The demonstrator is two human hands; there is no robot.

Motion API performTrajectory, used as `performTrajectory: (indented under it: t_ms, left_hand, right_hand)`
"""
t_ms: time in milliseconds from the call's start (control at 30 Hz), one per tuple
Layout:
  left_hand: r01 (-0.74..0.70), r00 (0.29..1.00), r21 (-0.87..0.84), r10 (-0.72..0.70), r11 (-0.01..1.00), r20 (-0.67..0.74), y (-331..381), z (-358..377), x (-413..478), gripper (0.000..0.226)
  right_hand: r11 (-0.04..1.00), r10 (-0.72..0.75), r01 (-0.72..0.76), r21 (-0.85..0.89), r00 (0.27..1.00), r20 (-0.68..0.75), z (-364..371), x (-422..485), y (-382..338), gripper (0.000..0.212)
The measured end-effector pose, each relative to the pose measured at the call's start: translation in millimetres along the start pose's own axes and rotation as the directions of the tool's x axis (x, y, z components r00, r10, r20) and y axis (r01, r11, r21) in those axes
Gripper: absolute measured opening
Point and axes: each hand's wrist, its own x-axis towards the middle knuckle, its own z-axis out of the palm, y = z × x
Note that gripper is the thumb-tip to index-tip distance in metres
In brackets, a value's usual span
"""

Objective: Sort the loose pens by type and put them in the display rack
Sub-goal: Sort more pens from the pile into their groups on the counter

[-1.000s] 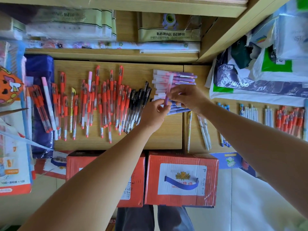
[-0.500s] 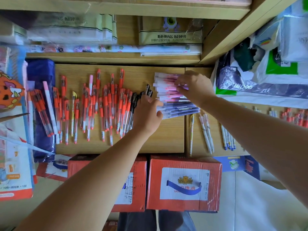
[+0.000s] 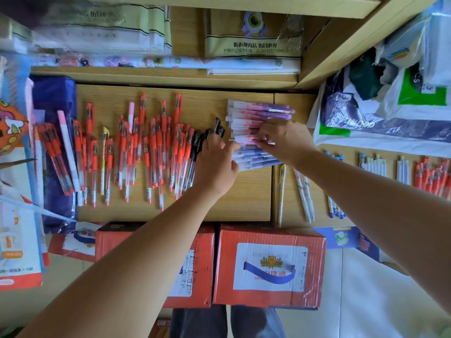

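A stack of pink and purple pens (image 3: 258, 113) lies crosswise at the right end of the wooden shelf board (image 3: 244, 196). My right hand (image 3: 286, 140) is on the middle of this stack, its fingertips pinching a pink pen (image 3: 246, 138). My left hand (image 3: 214, 164) rests over the black pens (image 3: 199, 145), with its thumb against the left ends of the stacked pens. Many loose red pens (image 3: 151, 150) lie spread across the board to the left. Which fingers touch which pen under my left hand is hidden.
White pens (image 3: 303, 191) and blue-tipped pens (image 3: 335, 208) lie on the board to the right, with more red pens (image 3: 432, 174) at the far right. Two red cartons (image 3: 268, 264) stand below the shelf edge. Plastic bags (image 3: 380, 113) sit at the upper right, a blue pouch (image 3: 55, 98) at the left.
My right hand came down from the top of the pink and purple stack to its middle. My left hand slid right, from the black pens toward the stack's left ends.
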Motion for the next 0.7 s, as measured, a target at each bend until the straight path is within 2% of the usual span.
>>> performTrajectory:
  t_ms: [133, 267, 400, 500, 600, 700]
  left_hand:
    - [-0.003, 1.0, 0.008, 0.003, 1.0, -0.007, -0.3, 4.0, -0.9, 0.036]
    - [-0.031, 0.999, 0.056, 0.032, 0.998, -0.011, 0.2, 7.0, -8.3, 0.041]
    - [-0.102, 0.992, 0.098, 0.109, 0.99, -0.068, 3.8, 12.0, -13.7, 0.043]
    - [-0.14, 0.987, 0.166, 0.151, 0.976, -0.055, 12.2, 21.4, -13.9, 0.06]
    - [-0.129, 0.989, 0.272, 0.143, 0.954, -0.033, 17.9, 28.7, -14.5, 0.074]
    - [-0.127, 0.986, 0.343, 0.155, 0.931, -0.057, 17.7, 31.5, -16.2, 0.069]
  right_hand:
    - [1.0, -0.016, 0.016, 0.005, 1.0, 0.02, 5.6, -12.4, 0.3, 0.018]
    - [0.994, -0.078, 0.081, 0.072, 0.996, -0.042, 10.3, -29.6, 1.1, 0.012]
    - [0.976, -0.176, 0.163, 0.146, 0.981, 0.082, 7.3, -34.9, 10.6, 0.04]
    - [0.975, -0.213, 0.198, 0.099, 0.959, 0.186, 9.3, -39.1, 18.8, 0.061]
    - [0.977, -0.21, 0.202, 0.068, 0.964, 0.163, 14.7, -44.5, 19.8, 0.063]
    - [0.974, -0.223, 0.217, 0.061, 0.969, 0.104, 19.1, -44.5, 19.0, 0.056]
